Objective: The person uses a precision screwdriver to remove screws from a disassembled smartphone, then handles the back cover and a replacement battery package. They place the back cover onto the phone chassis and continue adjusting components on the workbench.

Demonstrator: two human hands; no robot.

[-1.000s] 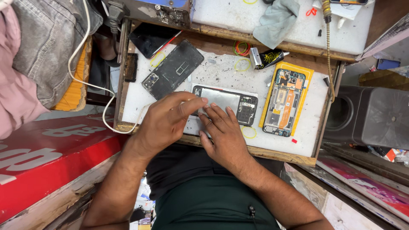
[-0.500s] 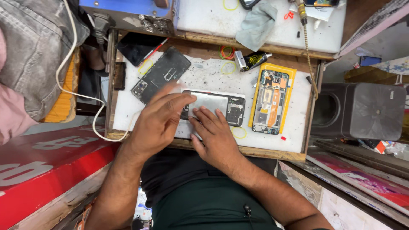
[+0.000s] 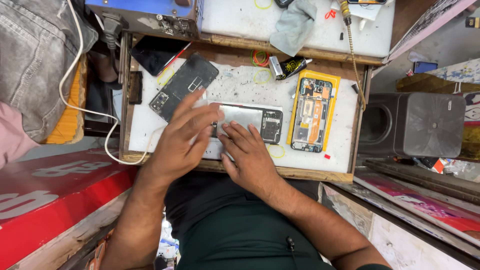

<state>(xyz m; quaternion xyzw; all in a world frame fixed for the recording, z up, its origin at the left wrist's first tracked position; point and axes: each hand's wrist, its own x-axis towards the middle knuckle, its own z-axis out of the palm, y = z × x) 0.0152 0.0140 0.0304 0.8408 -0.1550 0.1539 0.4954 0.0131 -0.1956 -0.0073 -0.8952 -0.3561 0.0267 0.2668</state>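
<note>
Silver opened phone [image 3: 247,121] lies under both hands, left hand [image 3: 182,137] and right hand [image 3: 247,155] pressing with flat, spread fingers.

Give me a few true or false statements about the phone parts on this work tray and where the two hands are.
1. Both hands rest on the opened phone in the middle of the tray. True: the left hand and right hand both lie on the opened phone.
2. The phone frame with exposed boards lies on a yellow backing, right of the hands. True: the phone frame sits there.
3. The black back cover is stacked on top of that frame. False: the black back cover lies apart, at the tray's upper left.
4. The grey cloth covers the middle phone. False: the grey cloth lies on the white surface beyond the tray.
</note>
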